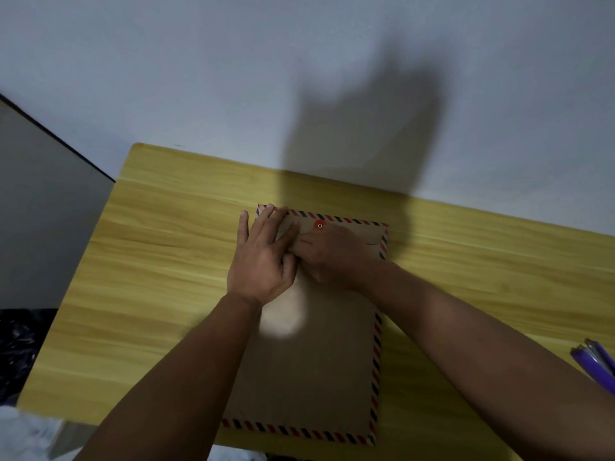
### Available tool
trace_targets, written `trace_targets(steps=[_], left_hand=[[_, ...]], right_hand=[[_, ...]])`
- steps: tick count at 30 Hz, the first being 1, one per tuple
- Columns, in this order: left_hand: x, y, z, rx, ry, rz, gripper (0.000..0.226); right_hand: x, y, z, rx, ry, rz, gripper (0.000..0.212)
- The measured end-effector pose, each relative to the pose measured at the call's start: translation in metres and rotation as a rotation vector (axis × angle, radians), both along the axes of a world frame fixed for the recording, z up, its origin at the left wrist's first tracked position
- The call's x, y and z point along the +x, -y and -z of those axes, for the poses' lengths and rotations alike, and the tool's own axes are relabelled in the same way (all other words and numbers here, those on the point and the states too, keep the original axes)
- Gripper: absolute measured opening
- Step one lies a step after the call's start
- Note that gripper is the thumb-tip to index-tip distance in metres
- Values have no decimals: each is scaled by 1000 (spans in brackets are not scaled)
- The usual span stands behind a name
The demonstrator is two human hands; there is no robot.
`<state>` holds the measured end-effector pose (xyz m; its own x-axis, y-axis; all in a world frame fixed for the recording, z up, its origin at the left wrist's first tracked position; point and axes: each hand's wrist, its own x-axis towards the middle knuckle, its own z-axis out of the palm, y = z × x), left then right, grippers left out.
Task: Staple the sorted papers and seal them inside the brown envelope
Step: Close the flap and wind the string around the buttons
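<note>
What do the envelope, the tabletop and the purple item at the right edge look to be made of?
Envelope: brown kraft paper, matte, with a printed red and blue striped border and a red disc closure.
Tabletop: yellowish wood-grain surface, likely laminate, judging by the smooth, even streaks.
Purple item: glossy, probably plastic with a metal part; it is cut off by the frame, so I cannot tell more.

The brown envelope (309,361) is pressed flat on the yellow table (149,261) by the left hand (263,257) and right hand (332,254); a purple stapler (595,364) is seen at 3 o'clock.
</note>
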<state>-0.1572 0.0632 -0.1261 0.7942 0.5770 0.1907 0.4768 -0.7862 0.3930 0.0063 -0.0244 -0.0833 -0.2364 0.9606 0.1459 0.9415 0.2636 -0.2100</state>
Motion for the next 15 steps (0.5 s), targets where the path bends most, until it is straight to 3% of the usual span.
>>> trace_targets(steps=[4, 7, 15], left_hand=[[1, 0, -1, 0, 10, -6, 44], [1, 1, 0, 14, 3, -6, 53], [2, 0, 1, 47, -13, -13, 57]], right_hand=[[16, -21, 1, 14, 81, -57, 3], [34, -26, -2, 20, 118, -5, 12], [51, -35, 6, -3, 48, 166, 15]])
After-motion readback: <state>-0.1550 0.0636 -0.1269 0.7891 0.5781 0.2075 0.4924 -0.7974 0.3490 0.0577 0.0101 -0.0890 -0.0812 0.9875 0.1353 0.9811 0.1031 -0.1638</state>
